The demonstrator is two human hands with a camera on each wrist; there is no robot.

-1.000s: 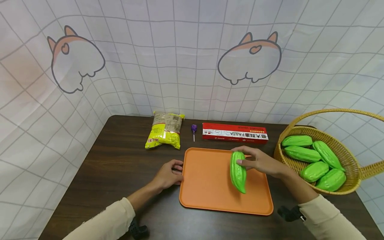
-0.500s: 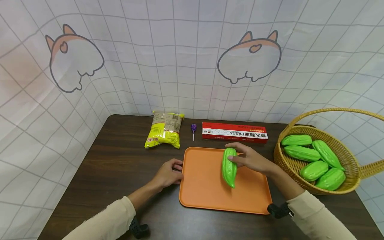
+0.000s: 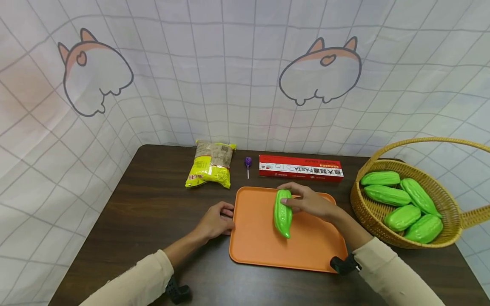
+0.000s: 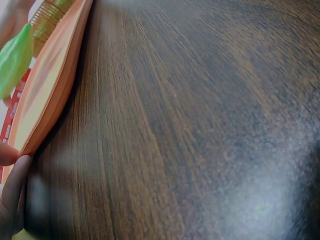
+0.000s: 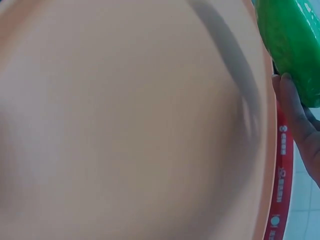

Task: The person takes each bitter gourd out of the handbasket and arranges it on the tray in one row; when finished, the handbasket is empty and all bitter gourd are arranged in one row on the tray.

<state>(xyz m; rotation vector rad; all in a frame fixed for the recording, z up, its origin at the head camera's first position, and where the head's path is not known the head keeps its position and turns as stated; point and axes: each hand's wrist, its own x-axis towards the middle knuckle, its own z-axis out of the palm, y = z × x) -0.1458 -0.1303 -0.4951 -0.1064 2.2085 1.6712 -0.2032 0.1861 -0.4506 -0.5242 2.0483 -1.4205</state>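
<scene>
Over the orange tray (image 3: 252, 246), my right hand (image 3: 308, 203) holds a green bitter melon (image 3: 283, 217) by its upper part, thumb on the near side. The melon's pointed end hangs toward me, and the right wrist view shows its shadow on the tray. My left hand (image 3: 215, 222) is at the tray's left edge. In the left wrist view its fingers (image 4: 15, 182) pinch the tray rim (image 4: 55, 107). Several more bitter melons (image 3: 387, 195) lie in a wicker basket (image 3: 356, 196) on the right.
Behind the tray lie a yellow bag of grain-like contents (image 3: 211, 163), a purple lollipop (image 3: 248, 162) and a red pasta box (image 3: 300, 168). The basket's tall handle (image 3: 432, 139) arches above its rim. A grid-patterned cloth (image 3: 214, 85) hangs behind the dark wooden table (image 3: 153, 191).
My right hand has carried the bitter melon leftward over the tray, from its right half toward the middle. My left hand stays at the tray's left edge.
</scene>
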